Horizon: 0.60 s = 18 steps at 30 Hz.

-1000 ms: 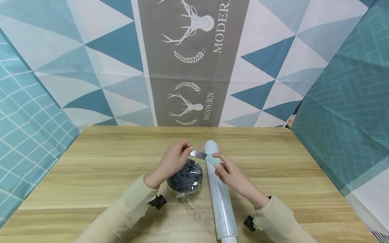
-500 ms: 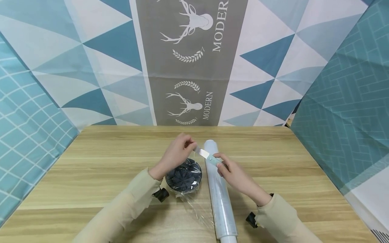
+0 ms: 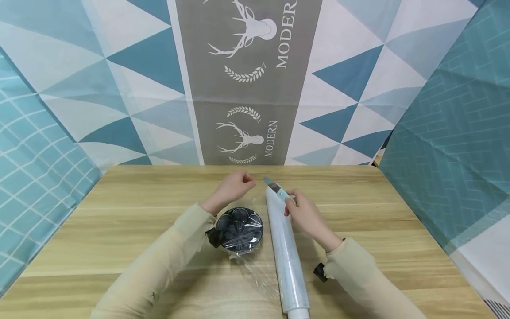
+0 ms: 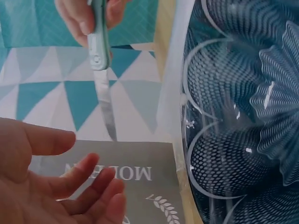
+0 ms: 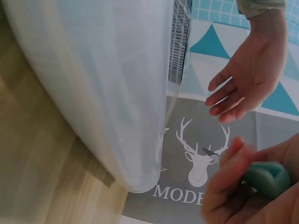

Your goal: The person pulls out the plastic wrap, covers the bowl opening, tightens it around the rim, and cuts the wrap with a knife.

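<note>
In my right hand (image 3: pixel 306 215) I grip a small knife (image 3: pixel 282 193) by its mint-green handle. Its bare metal blade points up and to the left, over the far end of a cling film roll (image 3: pixel 287 259). My left hand (image 3: pixel 235 188) is a little left of the blade tip, apart from it. In the left wrist view its fingers (image 4: pixel 88 186) are loosely bent, with nothing between them and the thumb. Below that hand stands a dark patterned bowl (image 3: pixel 241 230) with clear film stretched over it. A loose sheet of film (image 3: pixel 256 272) runs from the bowl toward the roll.
Everything lies on a wood-grain table (image 3: pixel 131 221). A patterned cloth backdrop (image 3: pixel 247 102) rises behind its far edge, with tile-print cloths at both sides. A black wrist camera (image 3: pixel 215 237) on the left sleeve overlaps the bowl's left rim in the head view.
The left fingers were at the blade's tip and now are apart from it. Both hands have moved farther from me, and the knife now points more steeply away.
</note>
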Motion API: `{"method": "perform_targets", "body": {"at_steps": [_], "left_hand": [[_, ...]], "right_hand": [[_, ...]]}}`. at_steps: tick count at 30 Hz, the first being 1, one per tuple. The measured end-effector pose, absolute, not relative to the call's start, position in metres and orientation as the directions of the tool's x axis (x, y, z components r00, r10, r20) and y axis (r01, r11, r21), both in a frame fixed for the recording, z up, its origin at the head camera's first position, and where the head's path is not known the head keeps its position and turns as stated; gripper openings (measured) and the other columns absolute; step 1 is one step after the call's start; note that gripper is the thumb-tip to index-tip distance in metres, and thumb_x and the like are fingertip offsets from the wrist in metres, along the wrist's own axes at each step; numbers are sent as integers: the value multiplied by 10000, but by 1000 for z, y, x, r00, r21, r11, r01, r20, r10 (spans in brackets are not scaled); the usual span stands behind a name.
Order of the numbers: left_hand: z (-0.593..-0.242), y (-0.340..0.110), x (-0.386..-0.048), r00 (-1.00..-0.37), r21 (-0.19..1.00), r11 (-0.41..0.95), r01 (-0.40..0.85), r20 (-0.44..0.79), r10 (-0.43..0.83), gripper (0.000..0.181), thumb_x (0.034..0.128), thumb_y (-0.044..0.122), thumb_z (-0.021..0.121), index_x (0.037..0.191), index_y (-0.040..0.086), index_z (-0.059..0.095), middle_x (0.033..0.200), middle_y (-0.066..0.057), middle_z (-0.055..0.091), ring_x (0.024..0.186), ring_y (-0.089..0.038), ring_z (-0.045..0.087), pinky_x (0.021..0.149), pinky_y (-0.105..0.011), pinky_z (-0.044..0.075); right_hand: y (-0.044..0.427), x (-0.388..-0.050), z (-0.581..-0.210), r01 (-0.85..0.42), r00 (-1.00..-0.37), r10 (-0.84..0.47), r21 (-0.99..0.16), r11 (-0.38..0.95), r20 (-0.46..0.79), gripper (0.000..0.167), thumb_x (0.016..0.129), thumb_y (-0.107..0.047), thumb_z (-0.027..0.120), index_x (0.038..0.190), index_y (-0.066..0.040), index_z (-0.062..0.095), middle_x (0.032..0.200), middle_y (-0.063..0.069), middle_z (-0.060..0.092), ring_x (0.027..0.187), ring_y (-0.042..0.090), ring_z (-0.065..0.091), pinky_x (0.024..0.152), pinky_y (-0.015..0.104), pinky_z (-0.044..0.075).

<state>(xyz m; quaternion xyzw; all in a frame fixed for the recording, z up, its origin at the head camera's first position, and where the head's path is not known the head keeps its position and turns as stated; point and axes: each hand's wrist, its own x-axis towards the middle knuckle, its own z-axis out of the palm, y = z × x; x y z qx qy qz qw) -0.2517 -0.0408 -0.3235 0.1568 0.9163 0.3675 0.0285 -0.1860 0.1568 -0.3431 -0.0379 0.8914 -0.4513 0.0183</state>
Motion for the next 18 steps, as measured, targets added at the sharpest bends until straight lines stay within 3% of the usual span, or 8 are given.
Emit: {"method": "perform_targets", "body": {"at_steps": [3,8,14,18], "left_hand": [[-328,-38,-260,-936,657,716,236,-46,350,181,877,209,526,794,57,580,756,-20,538,659,-149,457,615,-269,396],[-338,-33,-268,-908,633,742,222,-143,393,307,834,172,529,576,134,365,567,40,299,503,-111,277,473,-240,251],[-351,-27,-272,-911,676,728,116,-221,349,265,766,122,568,595,137,366,553,44,312,476,-104,287,430,-228,250],[-355,-24,-273,-905,667,742,60,-277,322,218,780,120,557,604,115,429,551,14,430,465,-105,367,420,-211,305]], "right_hand": [[152,-192,-344,-34,-998,-59,-788,615,-3,317,952,-167,376,1231,-39,455,742,94,595,428,87,342,379,197,271],[143,-202,-348,-33,-999,-29,-767,641,18,312,937,-133,362,1191,10,474,836,118,600,520,105,433,424,212,340],[136,-208,-349,-44,-999,-34,-720,692,28,306,934,-125,374,1163,37,496,847,115,544,592,158,452,464,236,370],[133,-207,-347,-69,-997,-68,-684,726,29,296,927,-108,394,1153,48,506,851,126,567,602,164,473,471,241,393]]}}
